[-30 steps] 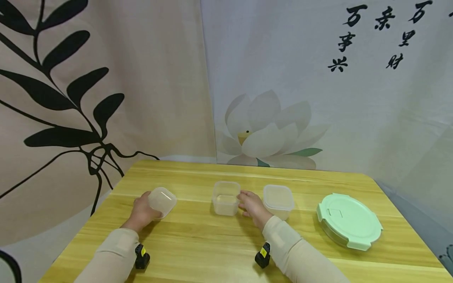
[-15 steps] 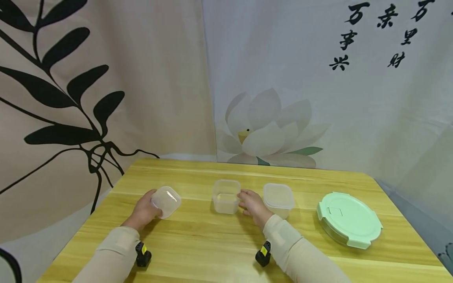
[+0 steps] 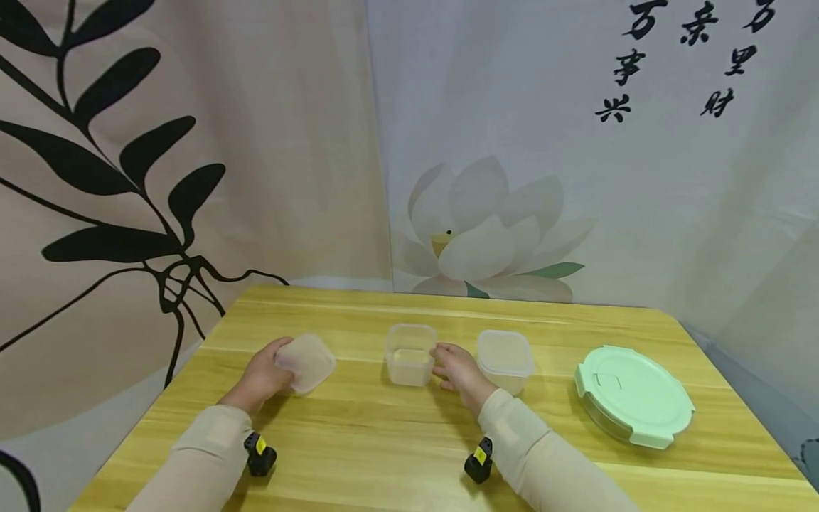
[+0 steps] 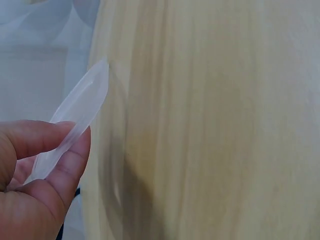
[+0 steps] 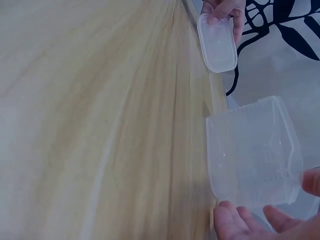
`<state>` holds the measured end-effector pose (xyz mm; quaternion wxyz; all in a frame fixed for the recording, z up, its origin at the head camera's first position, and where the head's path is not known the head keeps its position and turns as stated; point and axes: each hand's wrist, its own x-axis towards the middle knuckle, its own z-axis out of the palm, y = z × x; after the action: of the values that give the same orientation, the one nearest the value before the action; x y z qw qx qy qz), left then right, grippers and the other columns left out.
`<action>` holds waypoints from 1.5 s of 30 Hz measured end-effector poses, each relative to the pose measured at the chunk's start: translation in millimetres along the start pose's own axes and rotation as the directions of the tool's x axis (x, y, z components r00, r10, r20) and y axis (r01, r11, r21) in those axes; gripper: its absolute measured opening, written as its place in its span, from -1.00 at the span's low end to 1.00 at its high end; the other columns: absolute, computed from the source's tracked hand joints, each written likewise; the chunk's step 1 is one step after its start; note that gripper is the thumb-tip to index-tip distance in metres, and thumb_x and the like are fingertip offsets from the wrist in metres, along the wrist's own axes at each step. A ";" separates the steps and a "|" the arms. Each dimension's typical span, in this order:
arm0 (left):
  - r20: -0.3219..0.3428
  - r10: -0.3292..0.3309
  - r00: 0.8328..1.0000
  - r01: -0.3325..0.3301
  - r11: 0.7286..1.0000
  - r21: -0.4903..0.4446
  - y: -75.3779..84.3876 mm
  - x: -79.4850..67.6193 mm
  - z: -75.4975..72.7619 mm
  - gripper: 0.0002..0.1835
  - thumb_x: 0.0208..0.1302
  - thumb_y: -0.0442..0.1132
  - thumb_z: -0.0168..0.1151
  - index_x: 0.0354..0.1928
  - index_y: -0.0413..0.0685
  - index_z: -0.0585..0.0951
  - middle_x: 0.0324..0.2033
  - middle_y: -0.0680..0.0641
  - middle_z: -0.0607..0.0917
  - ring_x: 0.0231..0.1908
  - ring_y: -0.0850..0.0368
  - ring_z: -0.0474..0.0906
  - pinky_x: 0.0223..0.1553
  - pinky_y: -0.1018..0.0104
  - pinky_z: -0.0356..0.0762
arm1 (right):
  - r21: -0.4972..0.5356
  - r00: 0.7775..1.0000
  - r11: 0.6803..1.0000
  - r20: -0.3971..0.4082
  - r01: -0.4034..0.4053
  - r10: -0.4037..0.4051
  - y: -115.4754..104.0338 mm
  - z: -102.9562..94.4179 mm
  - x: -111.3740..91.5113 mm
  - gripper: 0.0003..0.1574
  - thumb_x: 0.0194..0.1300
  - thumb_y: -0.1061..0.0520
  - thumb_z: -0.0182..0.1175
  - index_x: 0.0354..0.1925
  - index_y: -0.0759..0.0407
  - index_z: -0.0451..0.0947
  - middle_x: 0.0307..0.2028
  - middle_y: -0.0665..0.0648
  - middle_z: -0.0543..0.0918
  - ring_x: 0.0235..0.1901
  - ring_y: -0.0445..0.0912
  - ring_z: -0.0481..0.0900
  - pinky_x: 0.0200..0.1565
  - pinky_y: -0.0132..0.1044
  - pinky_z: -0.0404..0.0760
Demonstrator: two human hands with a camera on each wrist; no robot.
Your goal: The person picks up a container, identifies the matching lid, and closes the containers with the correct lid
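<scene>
My left hand [image 3: 264, 377] pinches a translucent square plastic lid [image 3: 307, 363] between thumb and fingers, above the left part of the table. In the left wrist view the lid [image 4: 82, 107] is tilted, seen nearly edge-on. My right hand [image 3: 459, 373] is at the right side of an uncovered clear square food container [image 3: 409, 359], which stands upright. The right wrist view shows relaxed fingers [image 5: 232, 220] by the container's wall [image 5: 250, 150] and the thumb near its rim; how firmly they touch cannot be told.
A second square container with its lid on [image 3: 504, 359] stands just right of my right hand. Farther right is a round container with a mint-green clip lid [image 3: 633, 395]. All stand on a wooden table [image 3: 358, 455], with printed cloth [image 3: 307, 142] hanging behind its far edge.
My left hand has shifted slightly right and turned the lid, whose face now tilts differently. The right hand and the containers have stayed nearly in place.
</scene>
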<state>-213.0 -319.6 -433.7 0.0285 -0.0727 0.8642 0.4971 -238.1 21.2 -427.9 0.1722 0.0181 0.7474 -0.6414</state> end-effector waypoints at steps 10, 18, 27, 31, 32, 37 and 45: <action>0.017 0.052 0.998 -0.051 0.997 -0.060 17.5 -0.9 6.7 -0.17 0.08 -0.65 0.16 0.43 -0.35 0.10 0.26 -0.52 0.27 0.07 -0.29 0.37 -0.26 0.27 0.56 | 0.009 1.000 1.000 0.000 0.005 -0.005 2.3 1.0 -0.3 -0.31 0.49 -0.02 -0.09 0.37 0.41 0.15 0.33 0.40 0.29 0.24 0.28 0.36 0.17 0.17 0.41; -0.008 0.091 0.996 -0.091 0.984 -0.156 35.7 -6.6 17.8 -0.21 0.09 -0.67 0.10 0.42 -0.35 0.14 0.18 -0.49 0.36 0.00 -0.20 0.44 -0.21 0.31 0.57 | 0.018 1.000 1.000 -0.008 0.000 0.000 -0.4 1.6 -2.0 -0.32 0.50 -0.01 -0.09 0.36 0.42 0.17 0.33 0.40 0.29 0.24 0.29 0.36 0.17 0.16 0.41; -0.039 0.116 0.993 -0.121 0.972 -0.203 47.2 -9.5 26.6 -0.22 0.10 -0.68 0.11 0.41 -0.34 0.15 0.15 -0.47 0.39 0.01 -0.20 0.46 -0.19 0.32 0.59 | 0.005 0.999 0.999 -0.035 0.038 -0.038 -2.1 -0.5 -4.6 -0.33 0.49 -0.01 -0.07 0.37 0.39 0.17 0.33 0.41 0.29 0.22 0.29 0.38 0.15 0.13 0.45; -0.045 0.140 0.989 -0.146 0.962 -0.232 52.4 -11.8 30.0 -0.22 0.12 -0.67 0.11 0.42 -0.32 0.16 0.07 -0.45 0.45 -0.05 -0.16 0.50 -0.19 0.31 0.61 | -0.011 0.995 0.999 -0.083 0.054 -0.054 0.6 -1.3 -4.7 -0.37 0.47 0.03 -0.02 0.36 0.33 0.24 0.28 0.38 0.38 0.20 0.25 0.43 0.11 0.10 0.49; -0.047 0.140 0.989 -0.147 0.961 -0.234 53.9 -12.5 30.9 -0.22 0.12 -0.67 0.11 0.42 -0.30 0.16 0.05 -0.43 0.46 -0.06 -0.14 0.51 -0.20 0.31 0.62 | -0.014 0.994 0.998 -0.090 0.058 -0.059 1.4 -1.8 -4.8 -0.38 0.47 0.04 -0.02 0.36 0.31 0.25 0.27 0.37 0.39 0.20 0.24 0.43 0.11 0.10 0.49; -0.052 0.139 0.989 -0.147 0.967 -0.208 59.7 -16.1 34.0 -0.23 0.17 -0.64 0.13 0.44 -0.21 0.17 0.03 -0.38 0.49 -0.08 -0.10 0.53 -0.18 0.32 0.61 | -0.015 0.992 0.996 -0.092 0.091 -0.092 2.2 -3.0 -8.0 -0.40 0.46 0.09 -0.01 0.36 0.32 0.25 0.25 0.34 0.42 0.21 0.23 0.41 0.14 0.14 0.45; -0.084 0.199 0.976 -0.211 0.960 -0.185 71.1 -24.2 40.3 -0.21 0.12 -0.68 0.11 0.42 -0.18 0.21 0.01 -0.35 0.54 -0.06 -0.11 0.57 -0.14 0.34 0.61 | -0.026 0.988 0.990 -0.062 0.137 -0.138 -1.2 -1.2 -13.8 -0.40 0.43 0.12 0.01 0.35 0.34 0.26 0.26 0.36 0.39 0.21 0.24 0.39 0.15 0.15 0.44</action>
<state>-201.0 -247.2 -390.3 -0.0585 -0.0013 0.8154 0.5760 -225.7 24.8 -422.8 0.1039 -0.0151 0.7590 -0.6425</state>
